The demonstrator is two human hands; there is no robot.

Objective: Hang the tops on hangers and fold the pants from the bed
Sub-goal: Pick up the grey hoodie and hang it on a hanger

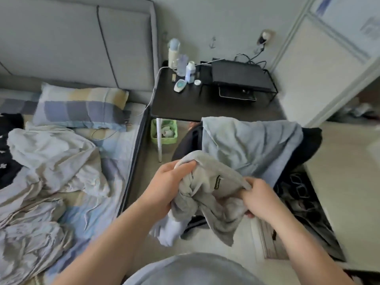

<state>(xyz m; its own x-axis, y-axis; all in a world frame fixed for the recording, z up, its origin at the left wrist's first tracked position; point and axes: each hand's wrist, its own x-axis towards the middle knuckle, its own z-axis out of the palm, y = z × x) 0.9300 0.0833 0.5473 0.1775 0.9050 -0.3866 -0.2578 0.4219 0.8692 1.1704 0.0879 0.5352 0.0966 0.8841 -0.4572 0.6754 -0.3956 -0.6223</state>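
Gray garment [216, 194] is bunched up in mid-air just right of the bed [121, 149]. Left hand [170, 182] has its grip clamped on the far edge, right hand [259, 199] has its grip clamped on the right edge.

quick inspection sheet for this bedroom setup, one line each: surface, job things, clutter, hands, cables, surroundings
surface: bed with a checked sheet, carrying crumpled pale fabric and a pillow
job's things: grey garment held up beside the bed, white garment hanging under it; pale blue garment draped behind; no hanger seen
clutter: bottles and small items on the black side table; green basket beneath it
hands: left hand and right hand both grip the grey garment
cables: white cable runs from the side table to the bed; black cables near the wall socket
surroundings: grey headboard, white wardrobe door
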